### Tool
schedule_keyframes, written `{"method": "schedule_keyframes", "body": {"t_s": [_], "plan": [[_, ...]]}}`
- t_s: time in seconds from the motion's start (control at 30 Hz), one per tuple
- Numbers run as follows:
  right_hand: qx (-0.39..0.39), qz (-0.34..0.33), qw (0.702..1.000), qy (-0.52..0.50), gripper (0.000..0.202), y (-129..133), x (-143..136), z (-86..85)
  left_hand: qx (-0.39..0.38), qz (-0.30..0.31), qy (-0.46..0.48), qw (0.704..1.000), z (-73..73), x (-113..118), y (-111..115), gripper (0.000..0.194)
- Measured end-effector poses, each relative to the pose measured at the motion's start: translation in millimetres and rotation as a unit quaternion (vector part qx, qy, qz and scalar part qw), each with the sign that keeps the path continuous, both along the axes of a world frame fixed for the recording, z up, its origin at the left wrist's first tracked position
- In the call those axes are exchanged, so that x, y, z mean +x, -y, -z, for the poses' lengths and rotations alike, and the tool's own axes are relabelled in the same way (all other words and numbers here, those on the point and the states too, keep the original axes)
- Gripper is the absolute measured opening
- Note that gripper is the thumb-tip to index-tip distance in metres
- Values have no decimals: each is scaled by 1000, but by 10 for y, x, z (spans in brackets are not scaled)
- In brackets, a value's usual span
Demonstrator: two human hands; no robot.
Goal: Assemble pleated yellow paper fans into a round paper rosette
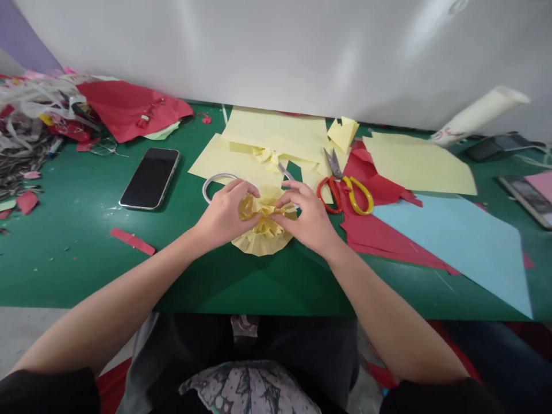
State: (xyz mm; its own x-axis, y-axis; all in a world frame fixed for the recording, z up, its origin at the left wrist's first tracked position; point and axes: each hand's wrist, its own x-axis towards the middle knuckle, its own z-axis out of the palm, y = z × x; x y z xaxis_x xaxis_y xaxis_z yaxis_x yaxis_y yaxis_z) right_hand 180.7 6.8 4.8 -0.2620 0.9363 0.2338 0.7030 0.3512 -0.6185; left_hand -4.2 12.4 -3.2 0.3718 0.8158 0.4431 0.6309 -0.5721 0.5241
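A yellow pleated paper flower (262,242) is held just above the green table, its round fluted edge spread toward me. My left hand (226,211) pinches the left side of its crumpled centre between thumb and fingers. On the right side, my right hand (308,217) pinches the same centre, with the thumb and fingertips close together. Behind my left hand lies a white ring-shaped roll (210,185), partly hidden. Red-and-yellow-handled scissors (340,181) lie open to the right of my right hand. Another metal blade (284,171) shows just beyond its fingers.
Yellow sheets (276,132) lie behind my hands. A black phone (150,178) and a red strip (133,241) are at left. Red paper (388,238), a blue sheet (478,241) and another phone (528,198) lie at right. Wires and scraps (26,126) pile at far left.
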Motion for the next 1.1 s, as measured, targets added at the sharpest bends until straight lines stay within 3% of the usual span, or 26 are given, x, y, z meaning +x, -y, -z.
{"method": "schedule_keyframes", "body": {"t_s": [0.2, 0.53, 0.87, 1.1], "plan": [[22, 5, 1000, -21, 9, 6, 3, -22, 27, -7, -5, 1000, -48, -6, 10, 22], [245, -21, 969, 22, 5, 35, 7, -10, 103, -27, 20, 994, -112, -13, 32, 21], [304, -20, 952, 37, 8, 51, 9, -20, 170, -23, 28, 985, -77, -37, 45, 27], [344, -53, 937, -32, 36, 6, 20, 56, 156, 17, 77, 985, 18, -30, 14, 40]]}}
